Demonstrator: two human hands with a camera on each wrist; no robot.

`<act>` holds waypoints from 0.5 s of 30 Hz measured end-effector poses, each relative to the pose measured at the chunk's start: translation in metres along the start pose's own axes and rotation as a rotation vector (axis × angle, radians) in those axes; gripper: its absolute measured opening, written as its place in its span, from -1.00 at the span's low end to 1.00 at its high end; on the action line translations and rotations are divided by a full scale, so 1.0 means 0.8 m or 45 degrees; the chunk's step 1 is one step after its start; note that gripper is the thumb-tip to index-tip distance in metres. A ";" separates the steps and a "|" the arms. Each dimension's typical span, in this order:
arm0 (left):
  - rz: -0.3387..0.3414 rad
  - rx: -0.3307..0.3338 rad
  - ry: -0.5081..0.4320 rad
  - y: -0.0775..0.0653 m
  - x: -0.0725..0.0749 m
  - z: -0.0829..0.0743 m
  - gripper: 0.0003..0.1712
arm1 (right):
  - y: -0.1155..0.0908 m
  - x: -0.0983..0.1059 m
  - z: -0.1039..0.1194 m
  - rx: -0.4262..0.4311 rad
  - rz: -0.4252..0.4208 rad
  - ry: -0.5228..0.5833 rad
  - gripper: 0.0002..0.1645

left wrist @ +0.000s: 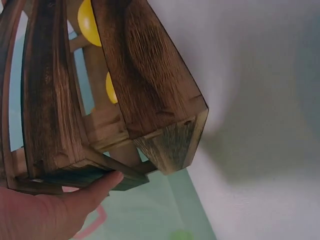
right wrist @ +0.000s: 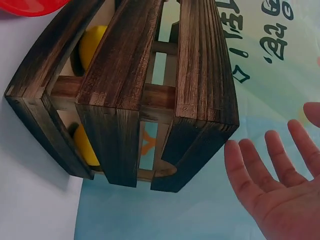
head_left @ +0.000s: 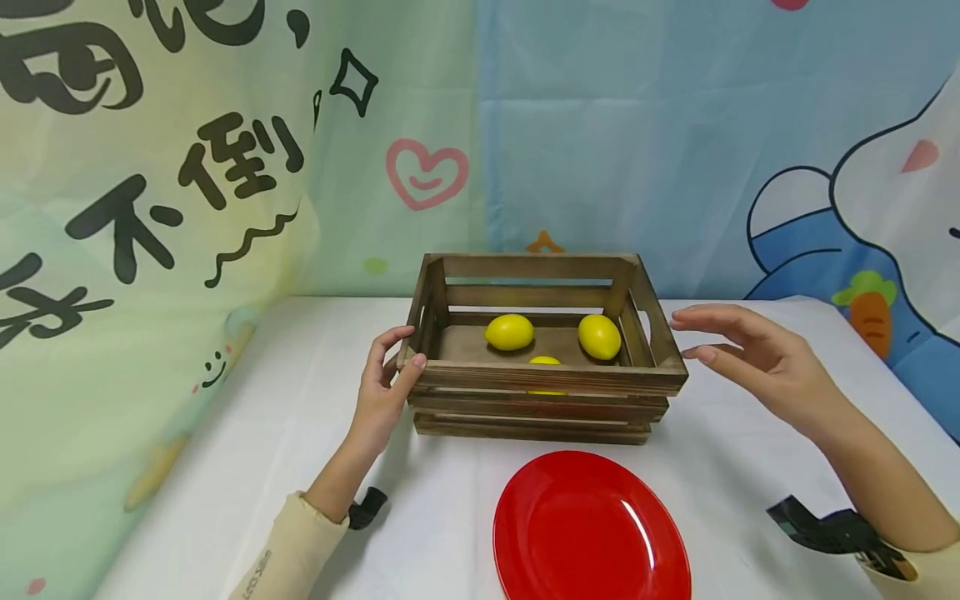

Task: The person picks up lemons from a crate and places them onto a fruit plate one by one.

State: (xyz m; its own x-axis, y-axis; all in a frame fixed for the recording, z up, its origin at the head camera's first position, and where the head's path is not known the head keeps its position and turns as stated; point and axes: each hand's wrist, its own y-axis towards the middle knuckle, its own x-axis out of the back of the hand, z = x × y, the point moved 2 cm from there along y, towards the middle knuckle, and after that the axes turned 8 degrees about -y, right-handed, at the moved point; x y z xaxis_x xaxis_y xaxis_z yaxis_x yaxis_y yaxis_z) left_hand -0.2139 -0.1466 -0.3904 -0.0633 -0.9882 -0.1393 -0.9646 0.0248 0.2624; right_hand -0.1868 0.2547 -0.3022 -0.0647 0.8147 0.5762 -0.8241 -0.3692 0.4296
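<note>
A brown wooden slatted crate (head_left: 480, 377) stands on the white table with three yellow lemons inside. One lemon (head_left: 509, 332) lies at the back left and another (head_left: 599, 337) at the right. The third lemon (head_left: 544, 360) is partly hidden behind the front slats. My left hand (head_left: 381, 392) grips the crate's front left corner, its thumb at the rim; the left wrist view shows the thumb (left wrist: 97, 192) against the crate's end. Beside the right end, my right hand (head_left: 757, 367) is held with loosely extended fingers and holds nothing. In the right wrist view its fingers (right wrist: 240, 167) appear just off the crate.
A round red plate (head_left: 585, 529) lies on the white tablecloth (head_left: 442, 517) in front of the crate. Behind the table hangs a printed cloth (head_left: 570, 158) with a heart, writing and a cartoon figure. Dark straps (head_left: 825, 529) show at both wrists.
</note>
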 end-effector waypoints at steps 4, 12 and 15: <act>-0.020 -0.012 -0.025 0.001 -0.001 0.000 -0.47 | 0.009 -0.001 0.001 0.005 0.059 -0.012 -0.47; -0.059 -0.018 -0.079 0.000 -0.001 0.001 -0.47 | 0.030 -0.005 0.008 0.096 0.124 -0.054 -0.49; -0.058 -0.015 -0.088 0.001 -0.002 0.002 -0.47 | 0.037 -0.009 0.009 0.131 0.155 -0.035 -0.52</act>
State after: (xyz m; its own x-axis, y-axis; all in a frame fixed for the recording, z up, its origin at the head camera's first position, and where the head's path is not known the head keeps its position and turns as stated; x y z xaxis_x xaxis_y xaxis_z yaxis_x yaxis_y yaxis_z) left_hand -0.2147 -0.1444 -0.3915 -0.0376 -0.9755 -0.2169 -0.9638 -0.0220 0.2658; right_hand -0.2068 0.2347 -0.2885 -0.1440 0.7489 0.6469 -0.7490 -0.5097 0.4233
